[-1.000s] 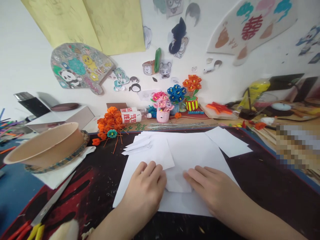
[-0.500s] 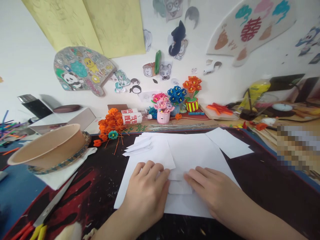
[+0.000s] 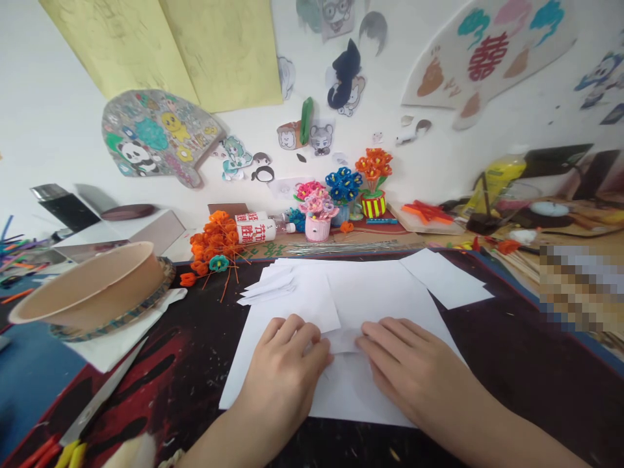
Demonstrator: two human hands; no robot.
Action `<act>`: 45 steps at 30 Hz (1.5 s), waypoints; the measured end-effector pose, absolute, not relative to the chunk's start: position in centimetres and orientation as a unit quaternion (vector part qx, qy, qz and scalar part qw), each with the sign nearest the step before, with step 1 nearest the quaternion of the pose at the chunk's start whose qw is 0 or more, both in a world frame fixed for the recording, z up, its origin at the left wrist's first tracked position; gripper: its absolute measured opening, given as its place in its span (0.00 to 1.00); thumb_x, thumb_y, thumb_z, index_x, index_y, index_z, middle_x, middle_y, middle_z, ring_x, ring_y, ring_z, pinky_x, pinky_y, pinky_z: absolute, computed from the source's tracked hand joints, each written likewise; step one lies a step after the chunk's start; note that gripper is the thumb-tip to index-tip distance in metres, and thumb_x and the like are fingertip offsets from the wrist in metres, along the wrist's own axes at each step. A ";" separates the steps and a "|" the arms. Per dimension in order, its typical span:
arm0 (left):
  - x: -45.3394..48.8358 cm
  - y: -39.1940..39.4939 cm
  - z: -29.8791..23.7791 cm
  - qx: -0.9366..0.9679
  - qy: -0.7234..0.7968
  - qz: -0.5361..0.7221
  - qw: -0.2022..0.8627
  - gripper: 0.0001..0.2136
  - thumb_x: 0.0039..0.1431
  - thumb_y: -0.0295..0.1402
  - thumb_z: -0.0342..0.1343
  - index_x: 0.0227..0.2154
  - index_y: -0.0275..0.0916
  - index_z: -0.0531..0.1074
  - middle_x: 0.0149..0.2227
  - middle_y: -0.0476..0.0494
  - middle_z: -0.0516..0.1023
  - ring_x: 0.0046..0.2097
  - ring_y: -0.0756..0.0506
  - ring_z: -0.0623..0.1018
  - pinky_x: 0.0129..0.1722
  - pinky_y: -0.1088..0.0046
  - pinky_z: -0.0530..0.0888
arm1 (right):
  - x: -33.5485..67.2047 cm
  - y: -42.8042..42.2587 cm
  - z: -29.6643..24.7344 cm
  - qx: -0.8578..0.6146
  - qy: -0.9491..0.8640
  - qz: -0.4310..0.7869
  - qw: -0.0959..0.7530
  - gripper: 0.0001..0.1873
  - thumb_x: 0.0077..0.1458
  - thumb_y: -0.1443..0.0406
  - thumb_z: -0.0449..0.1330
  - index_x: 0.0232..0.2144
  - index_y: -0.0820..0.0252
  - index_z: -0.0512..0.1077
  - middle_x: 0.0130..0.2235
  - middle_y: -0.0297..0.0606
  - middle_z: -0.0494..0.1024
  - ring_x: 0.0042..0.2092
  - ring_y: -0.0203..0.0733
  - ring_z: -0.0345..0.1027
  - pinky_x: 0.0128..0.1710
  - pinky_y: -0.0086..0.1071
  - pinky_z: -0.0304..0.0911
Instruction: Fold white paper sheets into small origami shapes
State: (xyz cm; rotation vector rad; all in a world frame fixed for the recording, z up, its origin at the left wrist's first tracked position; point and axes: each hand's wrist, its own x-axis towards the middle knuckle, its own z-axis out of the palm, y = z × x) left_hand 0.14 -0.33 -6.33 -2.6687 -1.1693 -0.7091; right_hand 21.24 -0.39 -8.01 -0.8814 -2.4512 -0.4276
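A small white paper piece [image 3: 342,339] lies folded on a large white sheet [image 3: 385,292] in the middle of the dark mat. My left hand [image 3: 287,370] rests on its left side with the fingers curled down onto the paper. Flat on the right side lies my right hand [image 3: 409,370], fingers stretched and pressing the fold. The fingertips of both hands nearly meet over the small piece. More white sheets [image 3: 275,283] are stacked just behind my left hand.
A brown paper bowl [image 3: 88,283] sits on a woven ring at the left. Scissors [image 3: 92,403] lie at the lower left. Orange paper flowers [image 3: 214,244], a white bottle [image 3: 258,227] and small flower pots [image 3: 319,211] line the back. Another white sheet [image 3: 446,276] lies at the right.
The small paper piece has been folded up shorter under my fingers. Both hands have shifted slightly towards each other and up the sheet.
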 end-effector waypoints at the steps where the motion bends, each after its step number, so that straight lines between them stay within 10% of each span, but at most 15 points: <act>1: 0.1 -0.3 -6.3 -0.889 -0.386 -0.234 0.077 0.06 0.61 0.26 0.52 0.33 0.40 0.73 0.31 0.46 0.75 0.33 0.45 0.69 0.32 0.67 0.63 | 21.1 -0.4 -8.1 -0.315 -0.902 -0.152 0.251 0.17 0.59 0.77 0.46 0.42 0.69 0.73 0.38 0.47 0.76 0.37 0.47 0.68 0.37 0.41 0.64; 45: 0.6 -1.1 -6.4 -0.909 -0.334 -0.160 0.193 0.13 0.67 0.25 0.41 0.44 0.35 0.71 0.34 0.48 0.76 0.36 0.46 0.71 0.44 0.63 0.62 | 20.6 -1.1 -8.0 -0.279 -0.907 -0.144 0.282 0.20 0.58 0.78 0.44 0.32 0.72 0.77 0.27 0.45 0.73 0.30 0.45 0.63 0.31 0.39 0.63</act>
